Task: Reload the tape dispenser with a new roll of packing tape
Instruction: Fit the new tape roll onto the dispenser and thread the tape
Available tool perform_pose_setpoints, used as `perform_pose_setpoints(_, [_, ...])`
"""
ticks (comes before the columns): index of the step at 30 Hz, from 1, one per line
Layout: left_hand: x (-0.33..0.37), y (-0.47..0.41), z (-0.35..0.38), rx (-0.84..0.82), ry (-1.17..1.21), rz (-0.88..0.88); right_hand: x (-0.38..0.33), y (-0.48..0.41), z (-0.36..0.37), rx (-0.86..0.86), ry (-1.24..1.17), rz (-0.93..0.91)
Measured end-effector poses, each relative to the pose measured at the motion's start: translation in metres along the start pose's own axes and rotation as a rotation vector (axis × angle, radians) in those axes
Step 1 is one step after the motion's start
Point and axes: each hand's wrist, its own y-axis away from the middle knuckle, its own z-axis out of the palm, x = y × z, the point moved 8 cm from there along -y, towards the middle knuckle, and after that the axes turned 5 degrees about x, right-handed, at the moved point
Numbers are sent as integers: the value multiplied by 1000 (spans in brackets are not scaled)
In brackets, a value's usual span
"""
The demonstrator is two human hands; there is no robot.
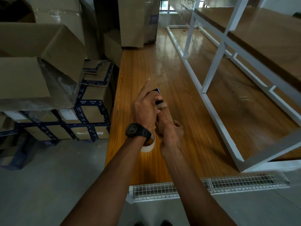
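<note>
Gripping a blue-edged handheld tape dispenser above the long orange-brown wooden shelf, the left hand closed around it while the right hand pinched brown tape below; a clear packing tape roll sat under the black wristwatch. Printing on the blue-taped cardboard boxes was unreadable

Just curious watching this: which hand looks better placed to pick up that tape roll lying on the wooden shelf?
Probably the left hand: its wrist sits right above the tape roll. But both hands are busy on the tape dispenser; the right hand lies slightly farther over.
</note>
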Motion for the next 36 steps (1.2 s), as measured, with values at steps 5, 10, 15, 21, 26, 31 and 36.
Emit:
perform_pose_setpoints(5, [-10,2,15,-75,-33,41,-5,5,3,-56,4,4])
perform_pose_setpoints(10, [-16,-7,12,-17,112,-136,-3,8,6,-86,9,63])
perform_pose_setpoints(15, [5,-2,5,11,-119,224,-6,10,8,-113,-14,112])
perform_pose_setpoints(21, [6,-4,5,-43,-71,307,-10,9,10,-165,-27,123])
perform_pose_setpoints(26, [8,-5,6,-32,-105,420,-7,8,13,-201,-69,173])
perform_pose_setpoints(31, [5,-1,8,-12,-160,337,3,7,15,-214,-89,211])
perform_pose_setpoints(36, [5,3,4,35,-155,221,0,5,10,-182,-83,169])
